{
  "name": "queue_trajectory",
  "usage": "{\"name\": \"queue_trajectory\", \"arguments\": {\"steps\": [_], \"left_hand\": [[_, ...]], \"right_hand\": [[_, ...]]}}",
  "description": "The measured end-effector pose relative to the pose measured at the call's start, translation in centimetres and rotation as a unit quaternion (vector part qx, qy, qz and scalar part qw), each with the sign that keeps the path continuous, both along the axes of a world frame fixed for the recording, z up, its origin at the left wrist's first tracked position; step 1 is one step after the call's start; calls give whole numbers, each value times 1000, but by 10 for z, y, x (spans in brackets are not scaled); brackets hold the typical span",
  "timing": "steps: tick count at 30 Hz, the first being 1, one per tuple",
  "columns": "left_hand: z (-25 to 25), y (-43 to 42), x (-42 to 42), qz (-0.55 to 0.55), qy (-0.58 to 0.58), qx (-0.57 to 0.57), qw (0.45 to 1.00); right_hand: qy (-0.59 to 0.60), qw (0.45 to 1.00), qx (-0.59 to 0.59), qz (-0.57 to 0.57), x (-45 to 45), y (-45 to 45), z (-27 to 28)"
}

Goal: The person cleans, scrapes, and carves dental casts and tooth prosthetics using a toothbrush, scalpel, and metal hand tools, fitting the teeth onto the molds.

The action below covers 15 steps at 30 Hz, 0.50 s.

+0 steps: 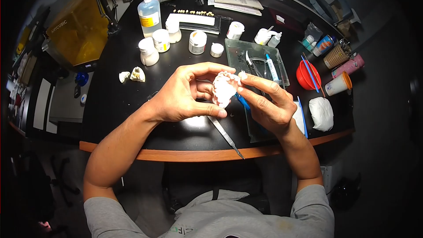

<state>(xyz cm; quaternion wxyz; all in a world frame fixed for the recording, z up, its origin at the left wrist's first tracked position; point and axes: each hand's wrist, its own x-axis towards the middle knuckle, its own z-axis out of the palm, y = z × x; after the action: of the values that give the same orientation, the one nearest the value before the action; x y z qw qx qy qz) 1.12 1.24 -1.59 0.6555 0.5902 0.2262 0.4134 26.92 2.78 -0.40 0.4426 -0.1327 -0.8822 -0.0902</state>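
Observation:
My left hand (178,91) is curled around a white plaster dental model (224,89), gripping it between thumb and fingers above the desk. The model is brightly lit, so its fine detail is washed out. At its right edge, my right hand (272,106) is closed, the fingertips pinching a small white tooth-like piece (242,75). Whether that piece touches the model I cannot tell. Below the model, a metal scalpel handle (225,136) lies on the desk with its tip over the front edge. Something blue (242,101) shows partly behind my right fingers.
White jars (198,42) and a large clear bottle (150,15) stand at the back left. A glass plate (238,53) carries tweezers and a syringe (272,68). Two small model pieces (137,75) lie left; a red bowl (304,76) and white bag (321,114) are right.

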Motion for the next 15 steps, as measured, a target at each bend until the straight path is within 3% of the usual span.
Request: {"name": "queue_trajectory", "arguments": {"steps": [2,7,9,11,15], "left_hand": [[0,0,-1,10,11,6,1000],[3,1,-2,7,-3,-23,1000],[1,2,-2,9,-11,-13,1000],[0,2,-2,2,-20,-15,1000],[-1,2,-2,-10,-32,-11,999]], "right_hand": [[12,1000,-3,-5,-3,0,-1],[120,976,-173,-54,-2,-3,4],[75,968,-224,-90,5,0,7],[18,949,-310,-54,11,5,2],[-151,931,-331,-21,15,3,-3]]}}
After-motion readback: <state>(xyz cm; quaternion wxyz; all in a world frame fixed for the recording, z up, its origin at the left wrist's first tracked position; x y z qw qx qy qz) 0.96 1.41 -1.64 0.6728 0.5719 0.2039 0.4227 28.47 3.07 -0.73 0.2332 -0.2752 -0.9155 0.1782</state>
